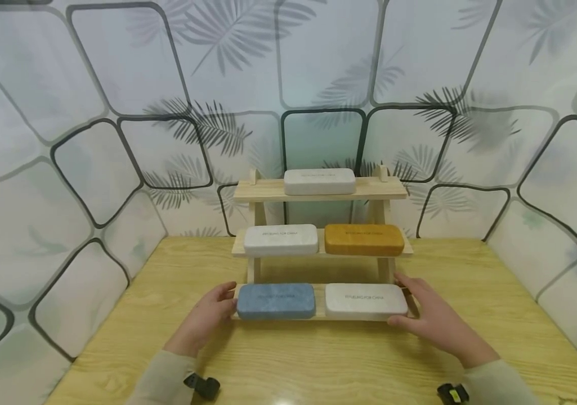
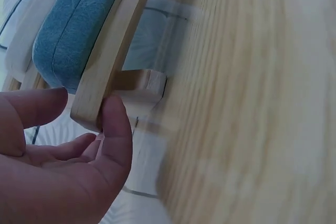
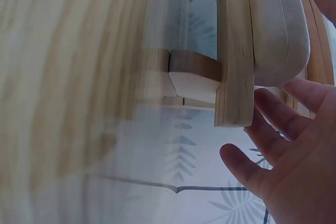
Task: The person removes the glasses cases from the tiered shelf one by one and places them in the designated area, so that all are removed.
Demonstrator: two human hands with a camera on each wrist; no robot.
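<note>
- Three-tier wooden display rack (image 1: pixel 260 191): standing on the surface (image 1: pixel 318 360), stepped probably so each row shows.
- Left hand (image 1: pixel 207 318): at the rack's lower left end, fingers pinching the bottom board (image 2: pixel 107 61), seemingly to steady it.
- Right hand (image 1: pixel 435 320): at the rack's lower right end, fingers loosely spread, grasping nothing; contact unclear.
- Lower white glasses case (image 1: pixel 366 301), blue case (image 1: pixel 275 301): flat along the rack's bottom, presumably for stability.
- Mustard case (image 1: pixel 364 239), middle white case (image 1: pixel 281 240): halfway up the rack.
- Upper white case (image 1: pixel 320 181): atop the rack.
</note>
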